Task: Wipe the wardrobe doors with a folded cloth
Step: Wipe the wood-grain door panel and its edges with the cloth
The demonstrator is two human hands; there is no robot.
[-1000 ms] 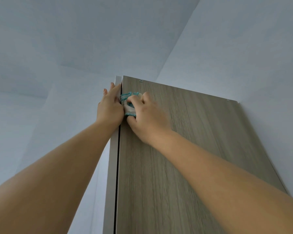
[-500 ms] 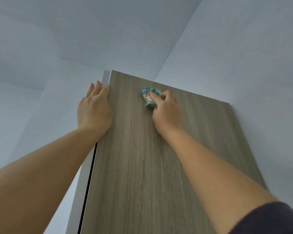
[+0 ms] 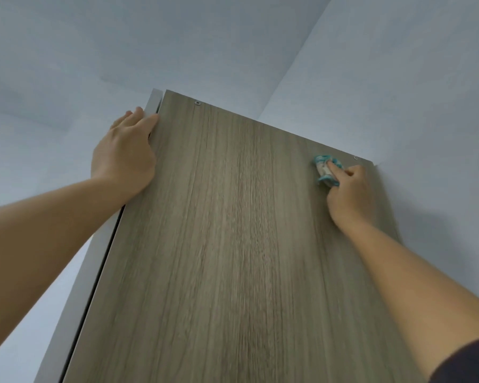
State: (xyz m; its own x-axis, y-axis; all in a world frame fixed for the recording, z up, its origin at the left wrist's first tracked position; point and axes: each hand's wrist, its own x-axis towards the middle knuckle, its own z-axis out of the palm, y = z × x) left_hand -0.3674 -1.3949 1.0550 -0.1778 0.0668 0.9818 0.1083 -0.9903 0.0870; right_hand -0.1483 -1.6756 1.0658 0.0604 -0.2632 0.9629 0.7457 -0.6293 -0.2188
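Note:
A tall wood-grain wardrobe door fills the middle of the head view, seen from below. My right hand grips a small folded cloth, teal and white, and presses it against the door near its top right corner. My left hand lies flat with straight fingers on the door's top left edge, partly over the pale frame strip. Most of the cloth is hidden under my right fingers.
White walls and ceiling surround the wardrobe. A wall meets the door's right edge closely. A dark gap runs between the door and the grey frame on the left. Two small screws sit near the door's top edge.
My right hand slid the cloth from the top left corner across the top of the door to the top right corner. My left hand stayed on the left edge.

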